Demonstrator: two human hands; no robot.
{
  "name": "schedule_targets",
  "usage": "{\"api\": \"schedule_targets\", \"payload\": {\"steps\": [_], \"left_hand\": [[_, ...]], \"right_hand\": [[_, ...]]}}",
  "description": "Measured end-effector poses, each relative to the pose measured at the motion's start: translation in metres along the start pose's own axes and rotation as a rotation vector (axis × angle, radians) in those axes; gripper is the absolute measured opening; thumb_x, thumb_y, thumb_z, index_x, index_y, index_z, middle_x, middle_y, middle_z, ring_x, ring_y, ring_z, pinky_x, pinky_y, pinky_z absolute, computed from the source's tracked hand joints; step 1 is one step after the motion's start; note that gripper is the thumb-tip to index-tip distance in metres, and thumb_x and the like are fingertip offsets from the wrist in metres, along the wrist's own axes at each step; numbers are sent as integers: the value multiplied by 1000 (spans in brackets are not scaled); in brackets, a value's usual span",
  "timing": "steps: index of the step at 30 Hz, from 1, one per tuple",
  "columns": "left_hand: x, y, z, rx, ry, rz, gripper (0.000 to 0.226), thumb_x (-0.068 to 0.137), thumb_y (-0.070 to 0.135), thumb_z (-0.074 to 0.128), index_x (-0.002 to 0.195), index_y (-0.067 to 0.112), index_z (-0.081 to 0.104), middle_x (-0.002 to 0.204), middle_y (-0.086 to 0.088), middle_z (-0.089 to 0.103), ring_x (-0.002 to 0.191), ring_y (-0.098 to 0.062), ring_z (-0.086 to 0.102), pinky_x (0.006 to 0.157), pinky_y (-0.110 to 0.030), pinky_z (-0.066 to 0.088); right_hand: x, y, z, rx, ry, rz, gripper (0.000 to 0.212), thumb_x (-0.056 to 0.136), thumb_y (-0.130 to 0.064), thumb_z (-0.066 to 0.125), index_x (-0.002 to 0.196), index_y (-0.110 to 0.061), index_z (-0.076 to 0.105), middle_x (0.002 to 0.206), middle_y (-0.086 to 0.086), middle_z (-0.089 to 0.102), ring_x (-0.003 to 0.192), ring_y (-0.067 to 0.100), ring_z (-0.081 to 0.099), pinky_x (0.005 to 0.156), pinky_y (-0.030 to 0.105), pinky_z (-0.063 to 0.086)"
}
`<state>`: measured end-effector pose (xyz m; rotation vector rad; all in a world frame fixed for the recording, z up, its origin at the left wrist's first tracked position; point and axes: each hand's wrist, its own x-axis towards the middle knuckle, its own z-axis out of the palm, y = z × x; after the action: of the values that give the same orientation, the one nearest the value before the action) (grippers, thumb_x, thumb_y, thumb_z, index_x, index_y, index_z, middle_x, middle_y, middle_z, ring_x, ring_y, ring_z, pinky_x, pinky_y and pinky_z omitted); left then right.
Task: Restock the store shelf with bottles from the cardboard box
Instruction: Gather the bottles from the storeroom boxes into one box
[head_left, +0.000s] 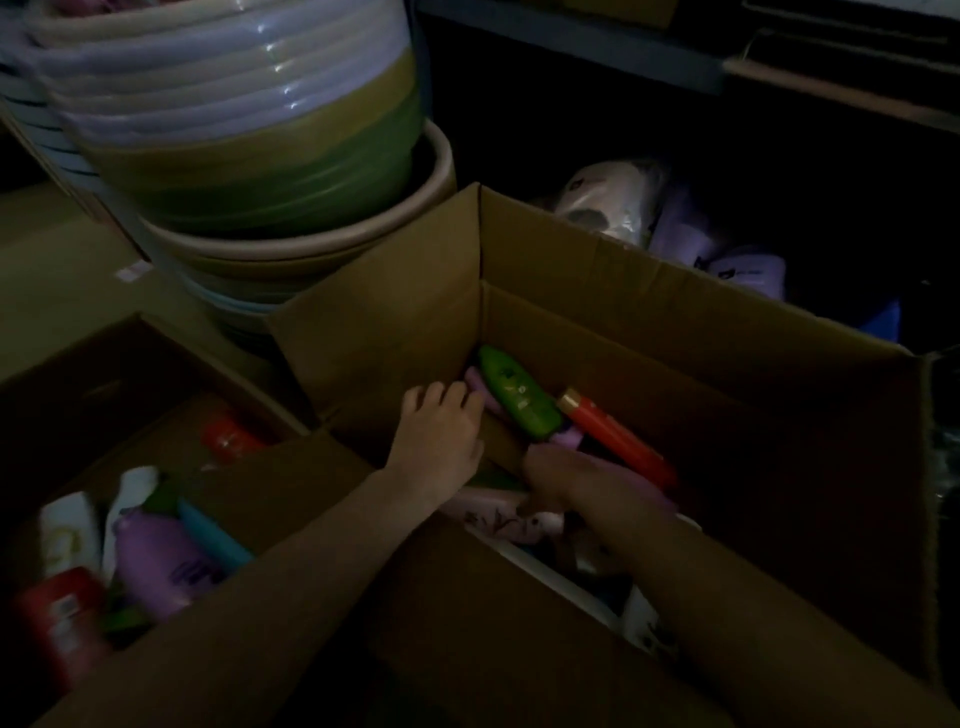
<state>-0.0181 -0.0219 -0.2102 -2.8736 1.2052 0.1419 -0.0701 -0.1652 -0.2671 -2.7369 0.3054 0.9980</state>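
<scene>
Your two forearms enter from the lower edge, both bare, with no sleeve reaching the visible length of either. Your left hand (441, 436) shows no ring, watch or glove. Your right hand (563, 480) lies in deeper shadow, and any wear on it cannot be made out.

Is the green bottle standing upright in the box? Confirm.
No, the green bottle lies slanted on other bottles inside the cardboard box.

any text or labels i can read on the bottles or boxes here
None can be read.
Green bottle: dark marks, blurred.
Purple bottle: dark print, blurred.
Red bottle: pale label, blurred.
Pale pack by the right hand: dark print, too dim.
</scene>
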Motion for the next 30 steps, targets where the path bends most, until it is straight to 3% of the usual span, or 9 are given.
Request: {"api": "schedule_targets", "payload": {"steps": [7,10,13,16,18,21,23,26,30], "left_hand": [[18,9,25,-107,9,1,41,94,29,42,133,16,37,135,-4,40,128,-21,34,108,-38,20],[21,7,32,-135,-56,79,48,92,39,46,134,19,36,137,-1,40,131,-20,31,110,-39,16],[25,8,30,-279,-129,114,62,84,46,58,136,22,34,135,1,44,131,-19,32,111,-39,14],[30,6,20,-522,-48,28,65,73,40,72,126,22,38,117,6,53,119,-17,47,106,-42,26],[31,3,10,-607,-20,-23,56,70,35,76,112,21,42,104,8,52,106,-17,54,94,-39,41],[25,-1,5,-599,-4,-123,52,70,31,76,107,20,41,105,2,54,100,-20,57,76,-34,46],[19,-5,9,-602,47,-232,58,70,32,76,115,16,42,112,-3,54,103,-23,56,74,-32,43],[9,-12,14,-584,117,-336,62,70,33,76,117,13,41,114,-6,54,103,-25,56,71,-32,40],[4,-13,12,-557,189,-329,66,71,34,76,122,12,40,118,-8,52,107,-26,55,75,-34,44]], "right_hand": [[17,2,34,-64,27,12,50,89,-21,60,132,-4,44,130,15,51,120,29,50,100,32,39],[19,16,0,111,41,-56,46,84,-29,66,123,-10,52,100,0,56,105,25,54,82,20,48],[5,21,-76,88,52,-112,44,80,-35,70,114,-11,57,104,1,57,102,22,56,83,33,47],[-26,26,-126,331,50,-158,31,81,-30,70,107,-19,57,103,-4,56,97,15,54,78,29,47],[-40,30,-128,591,34,-169,24,85,-30,65,106,-23,57,101,-5,59,99,16,57,83,30,50],[-43,35,-107,987,110,-75,37,89,-44,54,113,-16,59,109,6,64,99,20,62,84,33,54],[-36,34,-80,810,45,-4,46,87,-45,58,116,-10,57,106,8,64,89,18,63,72,27,54],[-26,9,-30,347,-194,-1,49,77,-48,69,111,-13,58,102,2,59,94,19,59,76,28,51],[-8,-32,13,122,-176,-41,37,87,-26,63,118,-7,58,102,4,55,91,19,51,73,28,44]]}}
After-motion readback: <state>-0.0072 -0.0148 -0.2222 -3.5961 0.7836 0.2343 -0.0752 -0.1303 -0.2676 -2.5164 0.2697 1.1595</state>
